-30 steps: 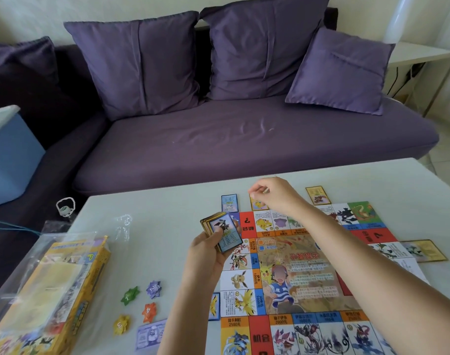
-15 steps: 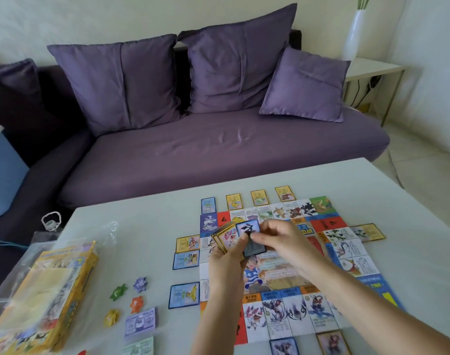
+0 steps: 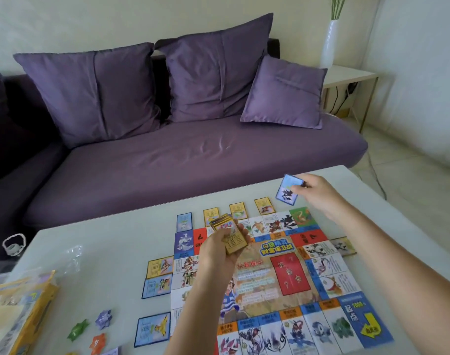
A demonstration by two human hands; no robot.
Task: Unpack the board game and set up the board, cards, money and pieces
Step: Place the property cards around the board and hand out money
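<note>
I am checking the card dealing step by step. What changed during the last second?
The right hand came back from the far row, took a blue card off the deck and carried it out past the far right corner of the board, where it pinches it above the table. The left hand still grips the deck over the board. The laid cards, star pieces and box stayed put.

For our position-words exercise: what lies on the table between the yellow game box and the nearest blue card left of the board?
Head view: the green piece, purple piece and orange piece lie there.
</note>
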